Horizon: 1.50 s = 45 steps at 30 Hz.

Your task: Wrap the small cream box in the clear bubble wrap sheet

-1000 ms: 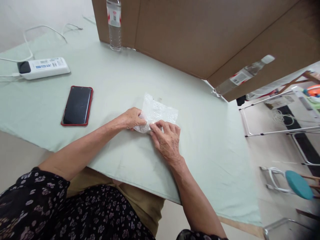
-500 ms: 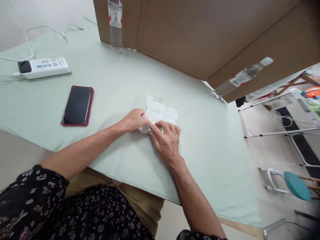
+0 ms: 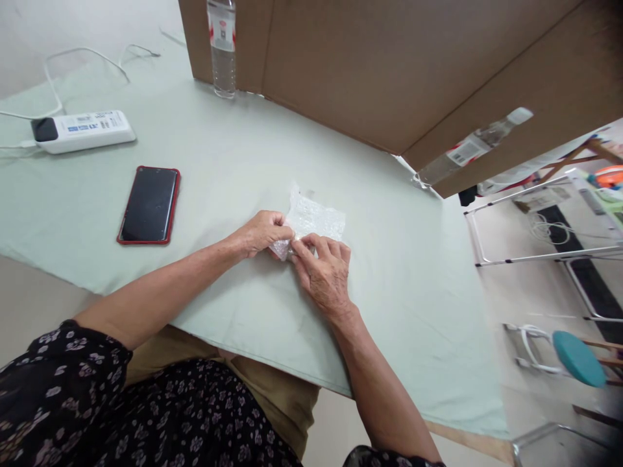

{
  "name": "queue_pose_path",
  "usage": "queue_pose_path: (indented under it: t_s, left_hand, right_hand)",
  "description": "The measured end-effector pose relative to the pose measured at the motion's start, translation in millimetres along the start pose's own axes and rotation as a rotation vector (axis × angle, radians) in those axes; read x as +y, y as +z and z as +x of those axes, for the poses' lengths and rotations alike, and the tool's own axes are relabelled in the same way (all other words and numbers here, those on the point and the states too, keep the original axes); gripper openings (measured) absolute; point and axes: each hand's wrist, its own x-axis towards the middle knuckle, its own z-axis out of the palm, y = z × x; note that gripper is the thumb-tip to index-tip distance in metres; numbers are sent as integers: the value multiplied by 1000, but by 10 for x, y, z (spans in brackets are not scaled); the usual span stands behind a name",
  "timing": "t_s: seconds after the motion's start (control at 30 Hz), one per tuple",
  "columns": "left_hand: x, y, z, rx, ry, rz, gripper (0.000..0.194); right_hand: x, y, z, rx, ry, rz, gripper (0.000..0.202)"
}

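A small sheet of clear bubble wrap [image 3: 318, 218] lies on the pale green tablecloth in front of me. Its near left corner is pinched between the thumb and fingers of my left hand [image 3: 263, 234]. From the right, my right hand [image 3: 324, 269] grips the near edge with curled fingers, its thumb and forefinger close to the left thumb. Part of the near edge is bunched up between the two hands. Whether anything is wrapped inside there is hidden by my fingers.
Left of my hands lies a phone [image 3: 150, 205] in a red case, with a white power bank [image 3: 85, 131] and cable behind it. Cardboard panels [image 3: 341, 65] stand along the back, a water bottle [image 3: 223, 52] and a tilted bottle [image 3: 474, 149] against them. A teal stool [image 3: 578, 359] is at right.
My left hand has shifted its grip slightly at the corner of the bubble wrap, the thumb now higher and the corner lifted. My right hand is nearly still.
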Motion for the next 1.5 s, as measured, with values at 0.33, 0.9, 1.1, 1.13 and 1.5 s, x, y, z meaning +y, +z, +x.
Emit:
queue_pose_path:
  t_s: [0.33,0.9,1.1,1.13,1.5]
  left_hand:
    - [6,-9,7,52,24,5,25]
    - [12,-67,15,-106,-31,-163,9]
    - [-17,-75,-50,-190,103,67,25]
    - [-46,-54,-60,-186,184,159,23]
    - [-327,-6,-30,8,997,908,19]
  right_hand:
    - [2,-24,-8,41,-23,8,23]
    - [39,-27,-17,53,23,182,18]
    - [122,-68,-39,55,46,346,13]
    - [127,-67,-42,49,50,356,13]
    - [521,-290,-174,136,643,502,26]
